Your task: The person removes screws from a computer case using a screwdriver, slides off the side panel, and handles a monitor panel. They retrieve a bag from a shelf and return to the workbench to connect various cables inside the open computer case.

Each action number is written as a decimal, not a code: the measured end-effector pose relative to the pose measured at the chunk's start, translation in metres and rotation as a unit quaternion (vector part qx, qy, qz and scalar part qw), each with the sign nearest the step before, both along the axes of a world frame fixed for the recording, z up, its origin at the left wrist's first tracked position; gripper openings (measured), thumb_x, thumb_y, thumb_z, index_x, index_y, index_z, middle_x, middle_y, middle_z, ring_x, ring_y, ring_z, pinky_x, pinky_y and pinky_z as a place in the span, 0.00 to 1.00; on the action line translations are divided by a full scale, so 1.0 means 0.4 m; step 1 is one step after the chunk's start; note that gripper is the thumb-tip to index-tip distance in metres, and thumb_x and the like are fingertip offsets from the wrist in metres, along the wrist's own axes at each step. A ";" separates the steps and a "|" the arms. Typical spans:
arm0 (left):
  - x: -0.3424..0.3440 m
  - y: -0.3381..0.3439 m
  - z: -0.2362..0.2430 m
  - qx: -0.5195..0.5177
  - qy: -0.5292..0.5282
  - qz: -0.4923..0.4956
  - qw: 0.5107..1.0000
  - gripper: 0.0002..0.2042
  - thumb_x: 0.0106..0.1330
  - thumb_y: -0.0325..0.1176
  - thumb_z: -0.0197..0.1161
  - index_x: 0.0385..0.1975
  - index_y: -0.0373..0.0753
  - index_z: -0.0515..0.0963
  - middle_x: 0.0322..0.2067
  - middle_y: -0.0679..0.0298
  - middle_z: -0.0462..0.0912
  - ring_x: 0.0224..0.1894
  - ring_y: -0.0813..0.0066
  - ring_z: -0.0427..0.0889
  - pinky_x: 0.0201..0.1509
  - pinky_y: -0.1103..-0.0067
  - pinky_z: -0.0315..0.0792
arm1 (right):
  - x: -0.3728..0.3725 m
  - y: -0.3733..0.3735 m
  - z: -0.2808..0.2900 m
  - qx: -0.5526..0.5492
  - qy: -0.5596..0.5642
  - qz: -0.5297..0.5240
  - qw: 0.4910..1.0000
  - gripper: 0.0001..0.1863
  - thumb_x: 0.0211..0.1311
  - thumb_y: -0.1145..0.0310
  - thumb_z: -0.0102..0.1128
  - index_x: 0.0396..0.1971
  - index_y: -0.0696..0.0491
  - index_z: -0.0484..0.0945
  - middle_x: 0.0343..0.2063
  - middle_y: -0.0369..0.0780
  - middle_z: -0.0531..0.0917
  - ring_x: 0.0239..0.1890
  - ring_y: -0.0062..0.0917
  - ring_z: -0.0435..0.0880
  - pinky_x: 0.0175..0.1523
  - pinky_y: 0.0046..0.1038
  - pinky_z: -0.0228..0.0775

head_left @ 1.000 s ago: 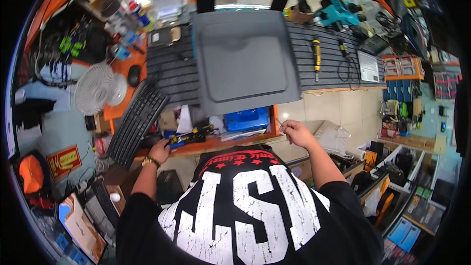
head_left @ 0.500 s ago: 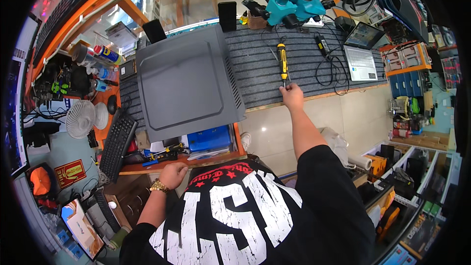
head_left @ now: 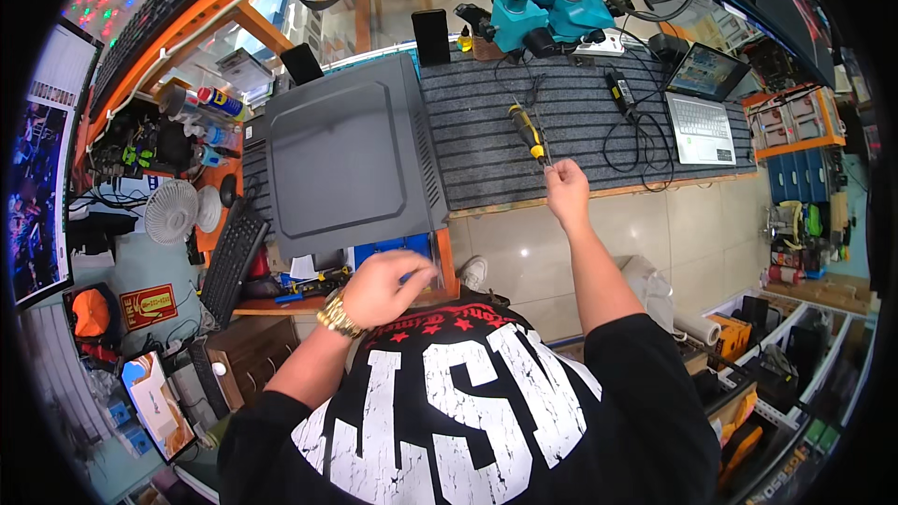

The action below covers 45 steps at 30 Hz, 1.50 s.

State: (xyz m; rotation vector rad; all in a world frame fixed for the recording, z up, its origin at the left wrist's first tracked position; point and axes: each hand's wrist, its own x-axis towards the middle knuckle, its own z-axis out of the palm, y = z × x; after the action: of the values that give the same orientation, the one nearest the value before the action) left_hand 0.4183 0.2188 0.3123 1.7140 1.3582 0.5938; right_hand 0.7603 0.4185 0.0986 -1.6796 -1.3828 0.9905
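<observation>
A yellow-and-black screwdriver (head_left: 525, 129) slants over the ribbed dark grey mat (head_left: 477, 150). My right hand (head_left: 567, 192) pinches its near end by the bench's front edge, and the fingers hide that tip. Beside the screwdriver lies a thin metal tool (head_left: 545, 128), perhaps tweezers. My left hand (head_left: 385, 288), with a gold-coloured band at the wrist, hovers before my body with nothing visible in it. Its fingers are loosely bent, the thumb apart from them. Just beyond it, a grey computer case (head_left: 351, 154) lies on its side on the bench.
A teal microscope (head_left: 552, 14) stands at the back. To the right are an open laptop (head_left: 702, 122) and a black adapter (head_left: 619, 89) with a looped cable. A keyboard (head_left: 234, 262) leans at the left, near a white fan (head_left: 171, 212). Shelves and boxes fill the right side.
My left hand has risen and come forward to the right, its fingers loosening. The screwdriver has tilted, its far end swinging left, while my right hand keeps hold. The view has shifted slightly.
</observation>
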 end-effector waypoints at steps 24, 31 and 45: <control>0.256 0.173 -0.157 -0.026 -0.041 -0.037 0.998 0.18 0.80 0.41 0.61 0.59 0.34 0.73 0.42 0.48 0.87 0.44 0.50 0.89 0.51 0.63 0.80 | 0.114 -0.165 0.372 -0.178 0.407 0.004 0.896 0.03 0.79 0.70 0.51 0.42 0.48 0.74 0.22 0.32 0.73 0.15 0.13 0.58 0.18 0.21 0.46; 0.254 0.189 -0.097 -0.135 -0.082 0.030 0.987 0.17 0.83 0.44 0.61 0.56 0.36 0.75 0.27 0.65 0.83 0.25 0.77 0.83 0.31 0.73 0.77 | -0.040 -0.227 0.337 -0.228 0.517 0.092 0.820 0.03 0.79 0.69 0.49 0.43 0.49 0.73 0.24 0.31 0.69 0.19 0.13 0.59 0.24 0.22 0.52; 0.248 0.197 -0.049 -0.221 -0.117 0.041 0.967 0.14 0.85 0.42 0.57 0.44 0.36 0.76 0.27 0.63 0.86 0.26 0.77 0.85 0.30 0.76 0.78 | -0.109 -0.195 0.371 -0.120 0.382 0.132 0.907 0.13 0.79 0.70 0.66 0.31 0.50 0.75 0.27 0.23 0.71 0.28 0.07 0.64 0.32 0.20 0.57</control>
State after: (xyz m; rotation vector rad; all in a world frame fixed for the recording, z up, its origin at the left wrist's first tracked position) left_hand 0.5177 0.2976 0.2927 1.1948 1.2812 0.4769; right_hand 0.7166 0.3405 0.2469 -1.0550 -0.9771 1.7939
